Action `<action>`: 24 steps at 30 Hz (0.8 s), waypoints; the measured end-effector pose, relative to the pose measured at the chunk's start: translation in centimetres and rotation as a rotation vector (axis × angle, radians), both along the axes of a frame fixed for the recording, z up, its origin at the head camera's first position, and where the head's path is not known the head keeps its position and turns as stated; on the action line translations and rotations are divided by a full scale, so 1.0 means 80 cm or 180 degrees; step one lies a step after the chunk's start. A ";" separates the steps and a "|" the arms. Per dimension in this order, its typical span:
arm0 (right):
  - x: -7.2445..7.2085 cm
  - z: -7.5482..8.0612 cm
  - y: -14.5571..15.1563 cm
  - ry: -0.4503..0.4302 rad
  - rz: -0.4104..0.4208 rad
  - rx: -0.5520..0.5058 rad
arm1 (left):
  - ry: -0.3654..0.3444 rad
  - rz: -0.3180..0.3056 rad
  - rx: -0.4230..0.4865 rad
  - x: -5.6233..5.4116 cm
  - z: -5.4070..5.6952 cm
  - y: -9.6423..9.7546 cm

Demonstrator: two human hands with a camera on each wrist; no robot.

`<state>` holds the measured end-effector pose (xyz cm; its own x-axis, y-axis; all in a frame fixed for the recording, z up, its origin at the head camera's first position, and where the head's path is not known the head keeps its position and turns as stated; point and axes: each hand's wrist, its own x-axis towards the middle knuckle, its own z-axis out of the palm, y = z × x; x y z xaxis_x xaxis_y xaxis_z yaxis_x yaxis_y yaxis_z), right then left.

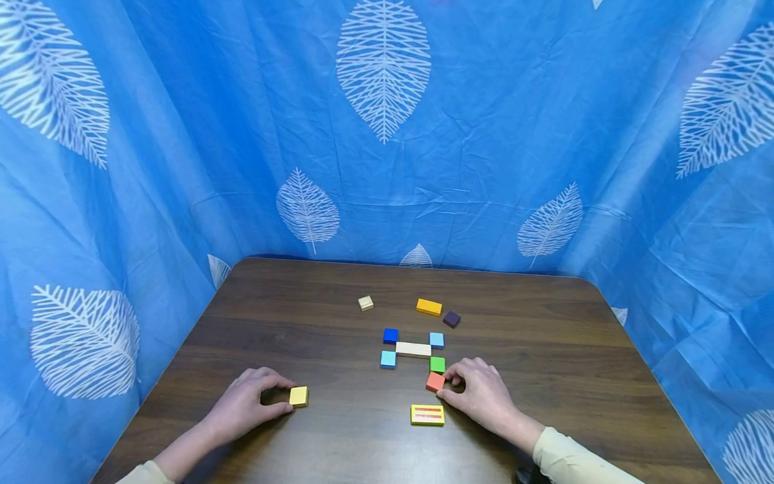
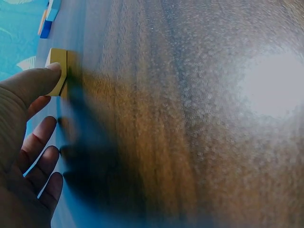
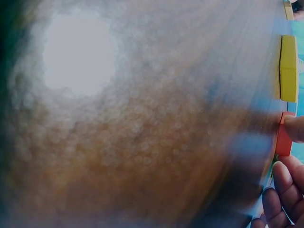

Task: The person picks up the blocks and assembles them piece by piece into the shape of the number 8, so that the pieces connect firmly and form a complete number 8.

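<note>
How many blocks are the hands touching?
2: the plain yellow block, pinched by the left hand, and the red block, pinched by the right hand beside the green block.

The table [image 1: 326,323] is showing dark wood grain under a smooth, glossy sheen. Behind it, creased cloth [image 1: 484,128] is hanging. On the table, the pale block [image 1: 414,349] is looking like bare wood; the red block [image 1: 435,382] is appearing smoothly painted.

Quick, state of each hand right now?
Left hand: holding the small yellow block, pinched at its edges.
Right hand: holding the red-orange block, also pinched.
</note>
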<state>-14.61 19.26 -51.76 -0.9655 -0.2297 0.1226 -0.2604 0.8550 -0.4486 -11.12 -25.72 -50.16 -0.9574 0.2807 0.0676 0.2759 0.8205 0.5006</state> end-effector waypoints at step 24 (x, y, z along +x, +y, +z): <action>0.000 0.001 0.001 -0.0027 0.0016 -0.0009 | 0.0401 -0.0444 -0.0066 -0.033 0.015 0.083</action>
<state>-14.60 19.33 -51.69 -0.9653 -0.2344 0.1150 -0.2609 0.8523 -0.4534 -13.76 -19.07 -48.98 -0.8934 0.4127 0.1773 0.4471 0.7797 0.4383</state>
